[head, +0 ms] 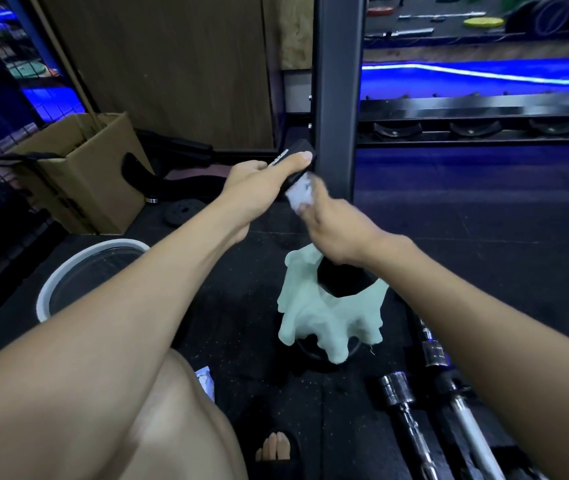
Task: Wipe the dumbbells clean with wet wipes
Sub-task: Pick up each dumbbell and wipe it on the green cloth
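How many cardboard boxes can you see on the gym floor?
1. The cardboard box stands open on the floor at the left, behind the white-rimmed basin. Others may be hidden beyond the frame or behind the rack post.

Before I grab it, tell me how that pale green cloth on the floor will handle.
The pale green cloth likely lifts floppy: it hangs in soft folds over a dark object. Probably light, being thin. It may drag whatever it drapes, so lift slowly.

The right hand and its white wipe are smeared by motion blur. The black pack is half hidden by the left hand. A pale green cloth covers most of a dark dumbbell. The chrome bars run off the bottom edge.
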